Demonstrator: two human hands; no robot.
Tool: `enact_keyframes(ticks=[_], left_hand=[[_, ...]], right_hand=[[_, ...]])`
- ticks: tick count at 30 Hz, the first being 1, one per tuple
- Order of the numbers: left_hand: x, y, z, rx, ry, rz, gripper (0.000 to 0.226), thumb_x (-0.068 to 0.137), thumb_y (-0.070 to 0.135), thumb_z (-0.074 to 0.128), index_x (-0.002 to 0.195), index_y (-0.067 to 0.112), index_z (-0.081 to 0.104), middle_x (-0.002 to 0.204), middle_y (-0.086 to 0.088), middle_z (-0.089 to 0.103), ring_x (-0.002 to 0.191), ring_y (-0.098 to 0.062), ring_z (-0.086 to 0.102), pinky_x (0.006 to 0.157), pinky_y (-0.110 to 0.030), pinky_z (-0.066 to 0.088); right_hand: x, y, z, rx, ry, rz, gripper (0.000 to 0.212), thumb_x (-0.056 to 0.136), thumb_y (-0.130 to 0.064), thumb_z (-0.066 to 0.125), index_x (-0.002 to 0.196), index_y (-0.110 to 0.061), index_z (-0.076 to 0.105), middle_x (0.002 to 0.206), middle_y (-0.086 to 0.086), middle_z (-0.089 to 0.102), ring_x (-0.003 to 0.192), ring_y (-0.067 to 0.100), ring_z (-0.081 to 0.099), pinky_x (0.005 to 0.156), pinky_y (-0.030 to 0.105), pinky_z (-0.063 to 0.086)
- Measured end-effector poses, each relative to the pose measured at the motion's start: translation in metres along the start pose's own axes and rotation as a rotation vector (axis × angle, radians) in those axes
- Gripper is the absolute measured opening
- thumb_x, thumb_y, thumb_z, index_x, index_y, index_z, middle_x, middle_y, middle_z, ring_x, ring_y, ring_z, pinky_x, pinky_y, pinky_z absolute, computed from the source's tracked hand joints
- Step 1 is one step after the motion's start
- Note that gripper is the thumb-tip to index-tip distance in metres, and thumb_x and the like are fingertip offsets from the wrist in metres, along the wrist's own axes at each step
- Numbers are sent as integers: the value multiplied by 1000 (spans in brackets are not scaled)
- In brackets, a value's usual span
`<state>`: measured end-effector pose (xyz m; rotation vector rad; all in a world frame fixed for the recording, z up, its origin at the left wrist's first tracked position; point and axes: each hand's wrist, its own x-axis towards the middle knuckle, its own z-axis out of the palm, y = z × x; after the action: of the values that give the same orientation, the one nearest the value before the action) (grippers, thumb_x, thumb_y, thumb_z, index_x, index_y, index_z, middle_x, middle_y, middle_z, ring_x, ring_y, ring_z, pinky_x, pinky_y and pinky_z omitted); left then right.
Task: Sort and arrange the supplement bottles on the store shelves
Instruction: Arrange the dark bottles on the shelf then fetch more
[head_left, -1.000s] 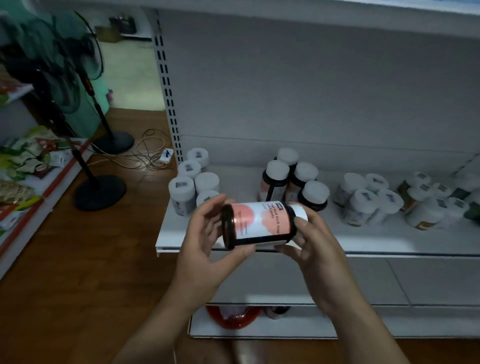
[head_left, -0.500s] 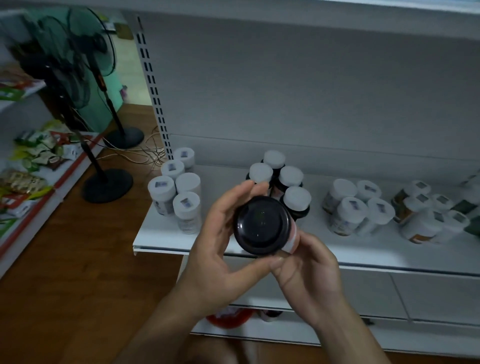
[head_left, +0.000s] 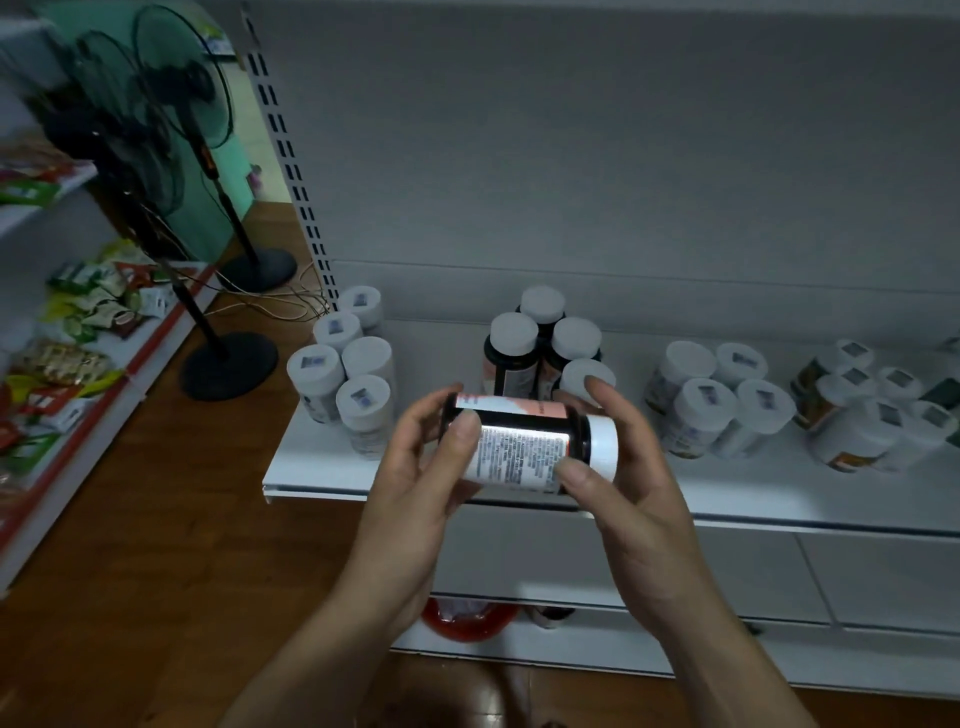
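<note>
A dark bottle (head_left: 524, 447) is held on its side in front of the shelf (head_left: 779, 493), just above the front edge of the shelf and near the middle of its visible length. Its white cap is turned to the right end of the shelf, and a label with small print is turned up to the camera.

The bottle is gripped at both ends. The left hand (head_left: 415, 499) is curled round the bottom end: the thumb is laid on the label, and the other fingers are bent behind the bottle, close together. The right hand (head_left: 634, 483) is curled round the cap end: the thumb is pressed on the label just beside the cap, and the fingers are a little spread over the far side.

On the shelf, standing bottles are kept in groups. At the left end of the shelf, five white bottles (head_left: 343, 379) are set close together. At the middle of the shelf, directly behind the held bottle, four dark bottles with white caps (head_left: 514, 353) are packed against each other. Further to the right, four pale bottles (head_left: 717, 410) are grouped, and near the right end more white-capped bottles (head_left: 857, 415) are crowded.

Under the shelf, a red thing (head_left: 467, 621) is partly seen; what it is cannot be told. To the left of the shelf, two standing fans (head_left: 156, 104) are placed on the wooden floor (head_left: 156, 519).
</note>
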<state>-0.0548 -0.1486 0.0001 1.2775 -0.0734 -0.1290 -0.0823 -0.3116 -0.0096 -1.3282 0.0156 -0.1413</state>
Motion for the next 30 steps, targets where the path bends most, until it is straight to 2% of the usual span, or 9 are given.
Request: enact_keyframes(ticks=[2,7,11,13,15,20,24,27,30], left_hand=[[0,-1,-5,41,-61,-28,46,85,45,67,127,30,55,113,6,69,107,-11,65,83,-23,53],[4,-2,-19,84,-220,74,79,74,24,71,144,34,35,139,17,52,128,-10,53,93,-25,51],[12,0,-18,46,-185,52,59,76,14,73,130,28,53,116,11,68,113,-15,64,84,-26,55],[15,-1,-16,36,-150,23,45,78,23,67,122,28,59,108,8,71,103,-13,68,78,-24,55],[17,-1,-13,55,-140,3,39,80,32,63,118,26,61,107,6,71,99,-11,68,77,-24,54],[25,0,-19,35,-241,52,61,75,22,72,132,28,51,125,8,63,115,-14,61,83,-28,54],[27,2,-20,48,-166,6,48,78,27,73,123,23,59,109,6,70,102,-13,67,77,-26,55],[25,0,-19,74,-117,-39,35,86,40,69,118,25,63,107,2,72,98,-13,69,78,-27,55],[25,0,-24,74,-172,-12,56,79,32,74,131,26,53,120,4,67,112,-11,64,83,-25,54]], right_hand=[[3,-1,0,-23,17,13,61,73,-31,75,130,-32,54,122,-13,66,113,10,63,78,23,54],[12,-3,2,-11,63,84,45,76,-42,69,118,-28,63,105,-4,73,95,12,69,77,36,55],[14,-2,2,-47,40,76,48,78,-42,68,125,-35,58,117,-8,69,105,13,67,85,37,53],[14,-4,3,-64,11,27,56,76,-38,72,129,-40,54,129,-7,63,114,18,63,90,37,53],[14,-6,4,-64,14,5,57,74,-33,75,127,-38,55,125,-6,64,112,19,64,86,35,56],[18,-5,8,-29,99,73,41,79,-34,74,117,-28,59,96,-10,73,86,11,71,74,31,55],[19,-4,7,-41,44,30,46,76,-38,73,119,-33,59,114,-10,69,105,10,66,79,23,53],[20,-6,9,-66,40,-11,51,77,-25,74,125,-28,57,118,-15,66,110,7,63,79,21,53],[23,-4,12,-49,80,38,43,77,-33,79,117,-29,61,108,-11,71,99,11,68,75,27,56]])
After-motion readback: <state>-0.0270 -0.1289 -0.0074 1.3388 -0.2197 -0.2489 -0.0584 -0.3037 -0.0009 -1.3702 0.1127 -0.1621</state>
